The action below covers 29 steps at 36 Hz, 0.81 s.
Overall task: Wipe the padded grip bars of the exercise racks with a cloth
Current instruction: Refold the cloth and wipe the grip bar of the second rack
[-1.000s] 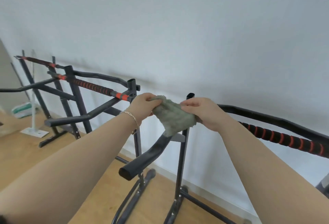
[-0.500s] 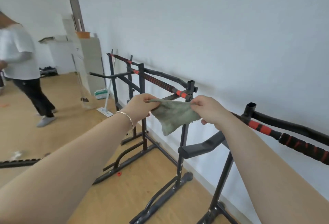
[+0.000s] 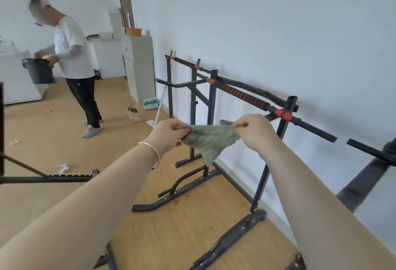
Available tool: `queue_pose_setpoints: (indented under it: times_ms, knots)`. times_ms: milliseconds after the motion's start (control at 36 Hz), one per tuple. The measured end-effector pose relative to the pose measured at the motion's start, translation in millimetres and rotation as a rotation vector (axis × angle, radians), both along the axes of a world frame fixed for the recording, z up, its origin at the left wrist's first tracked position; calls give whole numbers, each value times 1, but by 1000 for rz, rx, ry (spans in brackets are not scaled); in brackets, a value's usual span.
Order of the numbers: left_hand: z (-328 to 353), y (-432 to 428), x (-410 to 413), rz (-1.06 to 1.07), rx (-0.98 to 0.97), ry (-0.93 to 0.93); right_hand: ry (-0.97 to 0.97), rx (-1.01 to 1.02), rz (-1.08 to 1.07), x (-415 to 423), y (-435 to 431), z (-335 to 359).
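Single view, taken by a wide-angle camera worn on the person's head, which faces forward and down along both outstretched forearms. The left hand point(image 3: 169, 133) and right hand point(image 3: 255, 132) lie near the middle of the frame, close to the lens, with the cloth point(image 3: 209, 141) pinched between them. The white wall point(image 3: 278, 23) runs down the right side and recedes toward the upper left. The exercise racks point(image 3: 242, 96) stand in a row along it, the nearest just beyond the hands. The wooden floor point(image 3: 53, 136) fills the lower left, and a second person point(image 3: 72, 55) stands well apart at far left.
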State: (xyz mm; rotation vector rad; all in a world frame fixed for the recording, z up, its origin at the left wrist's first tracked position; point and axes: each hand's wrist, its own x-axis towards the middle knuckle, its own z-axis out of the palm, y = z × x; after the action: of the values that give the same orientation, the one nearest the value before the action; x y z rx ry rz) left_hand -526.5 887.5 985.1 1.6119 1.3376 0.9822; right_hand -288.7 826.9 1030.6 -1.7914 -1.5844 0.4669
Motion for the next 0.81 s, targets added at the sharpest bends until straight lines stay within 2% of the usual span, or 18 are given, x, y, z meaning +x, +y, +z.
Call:
queue_pose_setpoints:
  times_ms: [111, 278, 611, 806]
  knots:
    - [-16, 23, -43, -17, 16, 64, 172, 54, 2, -37, 29, -19]
    - [-29, 49, -91, -6, 4, 51, 479, -8, 23, -72, 61, -38]
    - [-52, 74, -122, 96, -43, 7, 603, -15, 25, -103, 104, -82]
    - [-39, 89, -122, 56, -96, -52, 730, -15, 63, -91, 133, -78]
